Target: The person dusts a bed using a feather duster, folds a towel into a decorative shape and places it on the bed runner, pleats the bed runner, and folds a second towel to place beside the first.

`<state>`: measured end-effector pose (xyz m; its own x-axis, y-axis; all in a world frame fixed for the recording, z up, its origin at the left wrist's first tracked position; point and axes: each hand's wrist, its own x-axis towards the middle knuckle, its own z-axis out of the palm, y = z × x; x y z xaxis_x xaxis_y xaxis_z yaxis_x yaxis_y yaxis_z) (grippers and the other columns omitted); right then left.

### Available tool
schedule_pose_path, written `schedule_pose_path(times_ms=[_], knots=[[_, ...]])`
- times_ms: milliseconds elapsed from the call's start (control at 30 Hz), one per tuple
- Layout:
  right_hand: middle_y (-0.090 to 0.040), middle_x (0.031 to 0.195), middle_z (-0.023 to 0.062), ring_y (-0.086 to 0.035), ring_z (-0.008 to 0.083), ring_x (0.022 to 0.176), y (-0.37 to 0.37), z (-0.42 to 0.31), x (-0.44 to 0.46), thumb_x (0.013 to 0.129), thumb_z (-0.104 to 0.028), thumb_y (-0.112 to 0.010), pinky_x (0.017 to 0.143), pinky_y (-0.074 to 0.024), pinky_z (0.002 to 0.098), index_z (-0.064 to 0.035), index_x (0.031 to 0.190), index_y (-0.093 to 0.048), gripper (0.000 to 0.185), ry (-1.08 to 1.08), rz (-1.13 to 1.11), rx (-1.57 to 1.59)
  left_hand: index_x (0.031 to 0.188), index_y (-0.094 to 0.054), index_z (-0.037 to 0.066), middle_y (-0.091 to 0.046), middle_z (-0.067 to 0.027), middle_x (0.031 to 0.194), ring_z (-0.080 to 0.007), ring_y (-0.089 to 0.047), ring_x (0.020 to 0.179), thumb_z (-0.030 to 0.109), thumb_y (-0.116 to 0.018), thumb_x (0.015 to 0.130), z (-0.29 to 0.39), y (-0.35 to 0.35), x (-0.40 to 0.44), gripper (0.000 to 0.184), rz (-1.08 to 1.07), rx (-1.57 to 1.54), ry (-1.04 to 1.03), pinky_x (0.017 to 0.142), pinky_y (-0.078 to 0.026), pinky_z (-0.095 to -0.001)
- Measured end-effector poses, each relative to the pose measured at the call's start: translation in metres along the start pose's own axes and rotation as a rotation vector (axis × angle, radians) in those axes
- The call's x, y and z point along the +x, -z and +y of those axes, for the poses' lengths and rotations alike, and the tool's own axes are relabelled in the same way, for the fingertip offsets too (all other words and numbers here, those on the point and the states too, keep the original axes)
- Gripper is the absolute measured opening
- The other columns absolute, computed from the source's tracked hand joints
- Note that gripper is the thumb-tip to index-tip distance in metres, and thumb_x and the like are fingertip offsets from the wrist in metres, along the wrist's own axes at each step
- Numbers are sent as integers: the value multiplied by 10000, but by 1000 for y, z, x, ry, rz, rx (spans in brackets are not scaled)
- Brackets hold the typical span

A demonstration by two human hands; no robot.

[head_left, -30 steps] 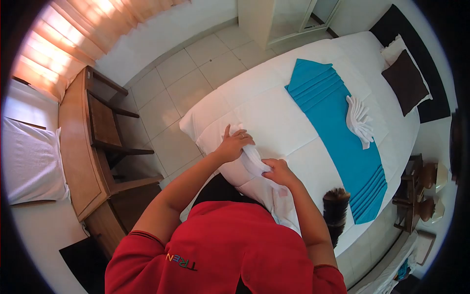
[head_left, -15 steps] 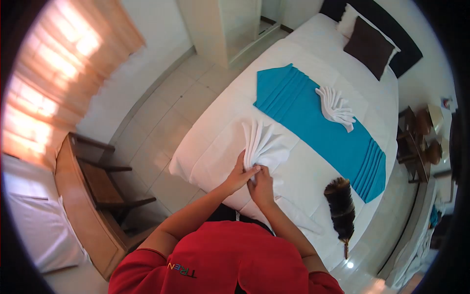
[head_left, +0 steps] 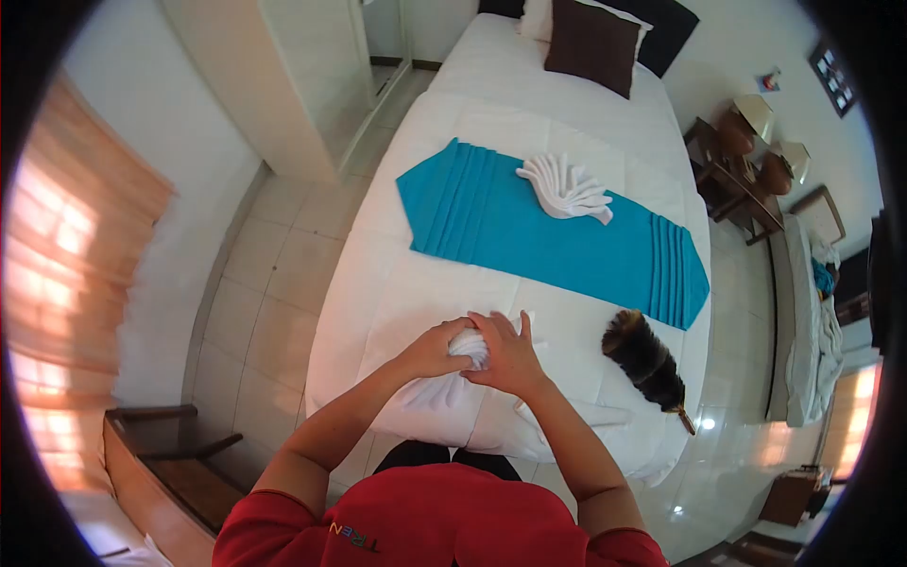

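Note:
Near the foot of the white bed (head_left: 368, 283), both hands are wrapped round a bunched white towel (head_left: 468, 350). My left hand (head_left: 439, 352) grips its left side, and my right hand (head_left: 507, 354) curls over the right side with some fingers raised. Loose folds of the towel spread below my hands onto the bedcover. Farther up, a blue pleated runner (head_left: 539, 250) lies across the bed, with a fan-folded white towel (head_left: 567, 189) on it. A dark feather duster (head_left: 647, 359) rests on the bed to the right of my hands.
A brown pillow (head_left: 592, 45) lies at the bed's head. At the left are a curtain (head_left: 76, 293), a wooden chair (head_left: 189, 482) and a cabinet (head_left: 302, 85). Lamps (head_left: 754, 115) stand on a bedside table at the right, near another bed (head_left: 798, 331).
The view has swung toward the head of the bed. The towel went from a stretched strip to an upright fan, and is now gathered between my hands with its folds downward.

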<state>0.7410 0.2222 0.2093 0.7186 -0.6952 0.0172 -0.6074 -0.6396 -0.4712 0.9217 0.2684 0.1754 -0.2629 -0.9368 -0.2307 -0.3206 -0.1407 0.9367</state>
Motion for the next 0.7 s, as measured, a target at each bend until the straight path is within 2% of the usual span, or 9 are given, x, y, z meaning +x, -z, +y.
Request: schedule_pose_path(times_ms=[100, 167, 233, 300, 367, 433, 500, 567, 700], knots=[[-541, 1187, 126, -519, 296, 1098, -12, 21, -9, 566, -342, -790, 1014, -168, 633, -124, 1329, -340, 913, -112, -32, 55, 1281, -398, 38, -542, -166, 1155, -256, -538, 1068, 128, -669, 696, -17, -3, 23, 651, 33, -96, -77, 922, -428, -342], [-612, 1047, 142, -588, 324, 969, -21, 38, -21, 595, -291, -774, 963, -325, 565, -107, 1315, -359, 851, -212, 91, 45, 1284, -380, 38, -551, -172, 1113, -253, -550, 1035, 146, -666, 707, -23, -8, 40, 654, 21, -173, -49, 897, -436, -339], [-626, 1004, 157, -612, 325, 906, -35, 63, -30, 623, -283, -755, 915, -379, 516, -90, 1286, -391, 780, -277, 91, 163, 1288, -362, 38, -561, -178, 1071, -250, -561, 1002, 165, -663, 718, -21, -11, 55, 657, 17, -249, -14, 872, -444, -335], [-641, 960, 172, -635, 326, 844, -38, 83, -34, 651, -275, -736, 867, -433, 467, -74, 1258, -423, 711, -327, 85, 276, 1282, -356, 39, -556, -171, 1037, -245, -555, 977, 205, -677, 723, -14, -14, 74, 665, -25, -282, 203, 846, -450, -331], [-648, 931, 197, -642, 345, 811, -33, 100, -30, 685, -254, -710, 747, -499, 396, -24, 1193, -481, 603, -470, 175, 544, 1260, -377, 23, -557, -169, 1032, -244, -555, 965, 239, -701, 712, -12, -20, 100, 672, 32, -277, 237, 837, -452, -331], [-648, 941, 199, -646, 322, 816, -19, 118, -14, 693, -231, -699, 742, -502, 379, 1, 1168, -503, 564, -494, 220, 563, 1238, -398, 6, -558, -167, 1026, -243, -556, 953, 274, -724, 701, -17, -16, 133, 683, 74, -245, 277, 829, -454, -331], [-648, 951, 201, -650, 299, 820, 1, 140, 7, 701, -208, -688, 736, -506, 362, 26, 1144, -526, 526, -521, 257, 575, 1187, -439, -27, -572, -172, 1026, -242, -567, 938, 336, -765, 668, -20, -8, 177, 712, 104, -77, 179, 822, -460, -331], [-638, 955, 235, -642, 334, 863, 21, 163, 27, 705, -244, -689, 730, -504, 396, 12, 1160, -523, 548, -645, 244, 567, 1188, -444, -28, -562, -184, 1085, -237, -562, 986, 316, -769, 696, -6, 2, 217, 683, 85, -65, 189, 822, -466, -331], [-624, 990, 258, -629, 358, 898, 16, 233, 69, 700, -247, -688, 759, -499, 390, 65, 1171, -511, 593, -634, 337, 599, 1154, -485, -36, -600, -193, 1031, -232, -601, 910, 313, -767, 701, -4, 4, 297, 638, 123, 8, 142, 766, -491, -321]])
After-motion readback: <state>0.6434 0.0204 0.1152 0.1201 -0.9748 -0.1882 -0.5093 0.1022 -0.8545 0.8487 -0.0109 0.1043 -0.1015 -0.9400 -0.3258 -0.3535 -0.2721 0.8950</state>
